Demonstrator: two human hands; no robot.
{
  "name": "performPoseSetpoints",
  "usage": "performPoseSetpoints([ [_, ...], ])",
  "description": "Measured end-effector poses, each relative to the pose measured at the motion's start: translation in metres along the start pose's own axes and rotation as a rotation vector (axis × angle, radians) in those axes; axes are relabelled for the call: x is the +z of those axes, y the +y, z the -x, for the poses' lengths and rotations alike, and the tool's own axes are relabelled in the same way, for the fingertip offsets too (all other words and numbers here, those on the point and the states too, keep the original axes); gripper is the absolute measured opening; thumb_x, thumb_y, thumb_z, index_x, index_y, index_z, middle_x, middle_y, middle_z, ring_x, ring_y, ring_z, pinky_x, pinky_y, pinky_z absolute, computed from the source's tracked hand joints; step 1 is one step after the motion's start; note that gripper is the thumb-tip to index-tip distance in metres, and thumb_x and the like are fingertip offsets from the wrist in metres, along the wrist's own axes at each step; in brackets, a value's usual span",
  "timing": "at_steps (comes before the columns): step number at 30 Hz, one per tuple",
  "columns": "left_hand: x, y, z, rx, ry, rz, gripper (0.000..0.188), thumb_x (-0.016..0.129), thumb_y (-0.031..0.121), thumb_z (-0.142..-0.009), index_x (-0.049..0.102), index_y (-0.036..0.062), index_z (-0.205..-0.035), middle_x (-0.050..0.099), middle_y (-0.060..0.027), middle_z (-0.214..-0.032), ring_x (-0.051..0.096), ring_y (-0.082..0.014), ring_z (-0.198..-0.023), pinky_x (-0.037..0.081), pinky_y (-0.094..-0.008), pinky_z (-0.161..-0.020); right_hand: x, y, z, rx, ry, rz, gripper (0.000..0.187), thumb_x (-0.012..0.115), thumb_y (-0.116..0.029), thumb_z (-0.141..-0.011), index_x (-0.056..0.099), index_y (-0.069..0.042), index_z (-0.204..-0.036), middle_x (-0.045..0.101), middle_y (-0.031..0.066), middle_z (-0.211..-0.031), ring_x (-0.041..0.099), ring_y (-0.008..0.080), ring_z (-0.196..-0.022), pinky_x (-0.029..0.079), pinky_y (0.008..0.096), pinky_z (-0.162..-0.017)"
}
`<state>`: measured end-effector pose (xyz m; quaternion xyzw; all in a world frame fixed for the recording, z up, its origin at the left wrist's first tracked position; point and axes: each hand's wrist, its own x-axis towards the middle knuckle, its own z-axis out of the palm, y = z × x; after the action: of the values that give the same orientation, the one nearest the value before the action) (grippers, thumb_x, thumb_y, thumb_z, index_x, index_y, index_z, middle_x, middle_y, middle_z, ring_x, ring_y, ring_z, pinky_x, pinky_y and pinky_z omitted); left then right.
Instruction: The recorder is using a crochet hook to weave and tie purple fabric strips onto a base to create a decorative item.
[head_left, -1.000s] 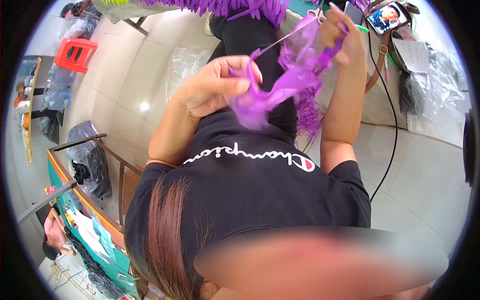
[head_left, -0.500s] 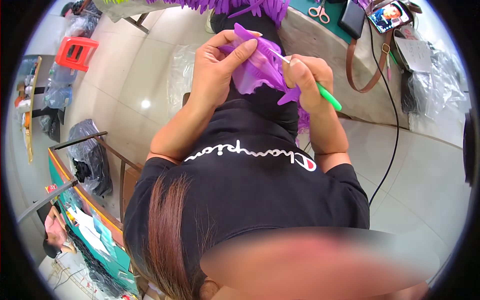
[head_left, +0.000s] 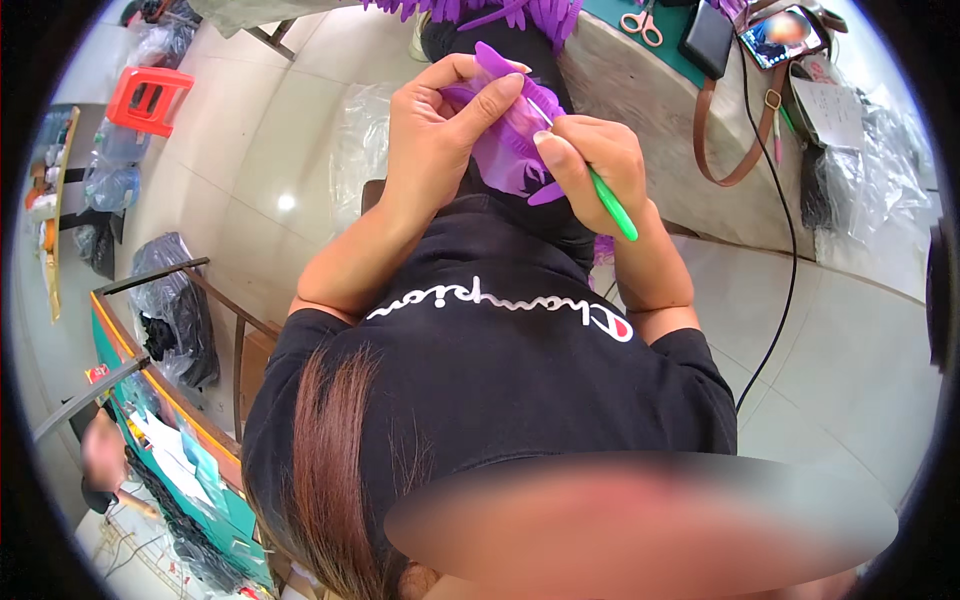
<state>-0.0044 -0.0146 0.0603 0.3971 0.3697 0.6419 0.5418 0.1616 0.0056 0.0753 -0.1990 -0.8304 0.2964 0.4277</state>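
Observation:
My left hand (head_left: 432,120) pinches a thin, flexible purple piece (head_left: 508,160) between thumb and fingers, near its upper end. The piece has a wavy edge and partly see-through areas, and it hangs above my lap. Gripped like a pen in my right hand (head_left: 605,165) is a green-handled tool (head_left: 613,205) with a slim metal tip. That tip lies against or just over the purple piece, a short way from my left thumb; whether it touches cannot be told. My right fingers cover part of the piece's right side.
Purple fringed pieces (head_left: 515,15) hang beyond my knees. At the far right, a covered table (head_left: 650,130) carries scissors (head_left: 643,25), a black case (head_left: 706,40) and a phone (head_left: 775,35). A black cable (head_left: 790,260) runs down. Left stand a red stool (head_left: 150,100) and a co-worker (head_left: 105,455).
My right hand has shifted left, closer to my left hand, and the tool's green end has swung left and slightly down. My left hand has hardly moved, still pinching the purple piece.

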Motion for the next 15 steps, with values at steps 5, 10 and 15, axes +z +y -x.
performPoseSetpoints([
  [5,-0.002,-0.001,0.004,0.06,-0.003,-0.121,0.012,0.068,0.007,-0.083,0.067,0.0006,-0.093,0.067,-0.0043,-0.081,0.061,-0.0069,-0.071,0.047,-0.0196,-0.067,-0.001,-0.009,0.0,0.366,-0.096,-0.017,0.033,0.053,-0.018,-0.091,0.049,0.001,-0.064,0.043,0.0079,-0.056,0.039,0.0142,-0.046,0.031,0.0319,-0.045],
  [10,-0.006,-0.003,-0.001,-0.076,-0.024,0.008,0.014,0.067,0.007,-0.083,0.066,0.0008,-0.096,0.066,-0.0043,-0.083,0.061,-0.008,-0.074,0.049,-0.0215,-0.07,-0.026,0.018,0.003,0.28,0.016,-0.862,0.036,0.05,-0.032,-0.092,0.05,-0.005,-0.068,0.032,-0.0039,-0.053,0.029,0.009,-0.046,0.021,0.0269,-0.044],
  [15,0.003,0.002,-0.005,-0.197,-0.17,0.136,0.032,0.067,0.003,-0.081,0.058,0.0012,-0.112,0.064,-0.0062,-0.097,0.061,-0.0098,-0.087,0.049,-0.025,-0.078,-0.012,0.034,-0.01,0.517,0.384,-0.315,0.033,0.043,-0.03,-0.097,0.052,-0.007,-0.076,0.041,-0.0021,-0.059,0.036,0.006,-0.049,0.026,0.0215,-0.044],
])
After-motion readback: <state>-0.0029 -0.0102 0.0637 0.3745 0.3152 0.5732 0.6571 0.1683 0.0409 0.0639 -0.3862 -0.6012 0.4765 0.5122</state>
